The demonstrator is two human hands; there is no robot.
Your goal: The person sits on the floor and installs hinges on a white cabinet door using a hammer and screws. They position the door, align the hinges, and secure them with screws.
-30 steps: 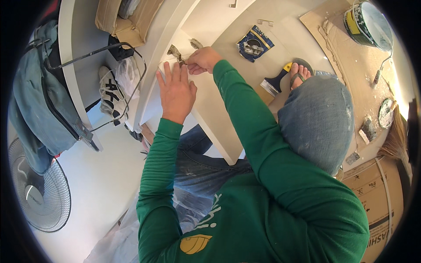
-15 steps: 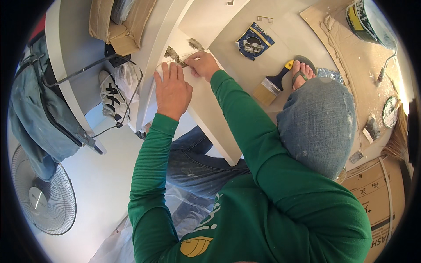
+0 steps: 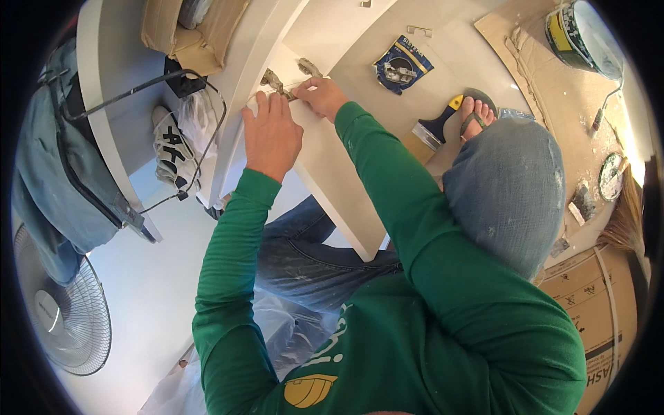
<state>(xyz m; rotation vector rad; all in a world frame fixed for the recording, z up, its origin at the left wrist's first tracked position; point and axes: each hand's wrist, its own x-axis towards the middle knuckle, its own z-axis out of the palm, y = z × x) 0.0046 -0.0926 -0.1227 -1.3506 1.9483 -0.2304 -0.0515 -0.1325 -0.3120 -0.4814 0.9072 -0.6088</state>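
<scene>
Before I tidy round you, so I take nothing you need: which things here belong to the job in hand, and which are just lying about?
Likely in the job:
metal hinge by the left hand and right hand
second hinge nearby
white panel beneath them
perhaps the blue packet

Seemingly lying about:
wide paintbrush
bucket
fan
black-and-white shoe

Left fingers (image 3: pixel 276 111) — beside right fingers (image 3: pixel 310 95)

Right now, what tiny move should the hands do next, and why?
Maybe gently nudge the left metal hinge with the right hand: that hand is curled right beside it, and the left hand is close by, seemingly steadying the end of the white panel.
</scene>
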